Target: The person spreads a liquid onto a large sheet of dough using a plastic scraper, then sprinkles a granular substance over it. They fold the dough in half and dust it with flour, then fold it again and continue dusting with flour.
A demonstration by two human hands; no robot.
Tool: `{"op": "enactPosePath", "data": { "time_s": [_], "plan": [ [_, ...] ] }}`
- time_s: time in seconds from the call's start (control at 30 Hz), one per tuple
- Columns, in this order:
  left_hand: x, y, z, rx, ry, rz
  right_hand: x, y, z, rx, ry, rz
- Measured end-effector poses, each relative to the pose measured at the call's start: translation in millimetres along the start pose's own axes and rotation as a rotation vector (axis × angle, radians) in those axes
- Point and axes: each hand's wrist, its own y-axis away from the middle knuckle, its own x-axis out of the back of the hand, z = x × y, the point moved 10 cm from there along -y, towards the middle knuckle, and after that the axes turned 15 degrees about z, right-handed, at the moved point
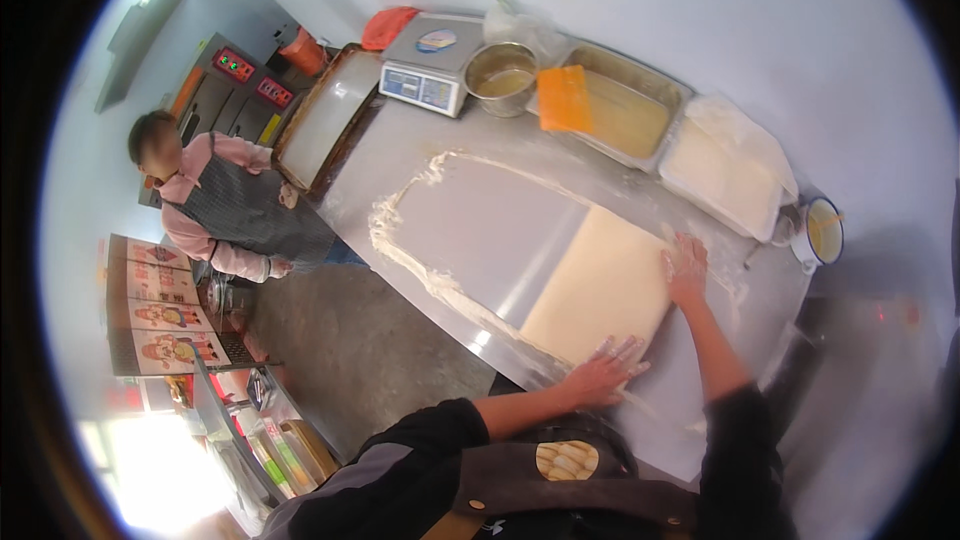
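A broad, flat sheet of pale dough (600, 285) lies on the metal work table (455, 205). My left hand (607, 372) rests at the sheet's near corner, floury fingers spread apart. At the far right corner my right hand (686, 268) touches the dough's edge with its fingers stretched out. Neither hand grips anything. A ridge of flour (440, 285) outlines a long rectangle left of the dough.
Along the wall stand a scale (430, 58), a steel pot (502, 78), a steel tray (625, 105) with an orange scraper (564, 98), a cloth-covered white tub (722, 170) and a white mug (822, 233). A person in an apron (235, 200) holds a large baking tray (325, 120) at left.
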Motion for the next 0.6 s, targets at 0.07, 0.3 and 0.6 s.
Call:
{"op": "enactPosePath", "data": {
  "time_s": [0.07,0.3,0.6],
  "plan": [
    [26,7,-20,0.095,0.086,0.025,-11,-1,-61,0.259,-0.047,0.038],
    [219,177,-282,1.193,-0.270,0.799,-180,-4,-235,0.105,-0.094,-0.267],
    [352,220,-515,1.386,-0.458,0.751,-340,-68,-436,0.382,-0.134,-0.174]
  ]
}}
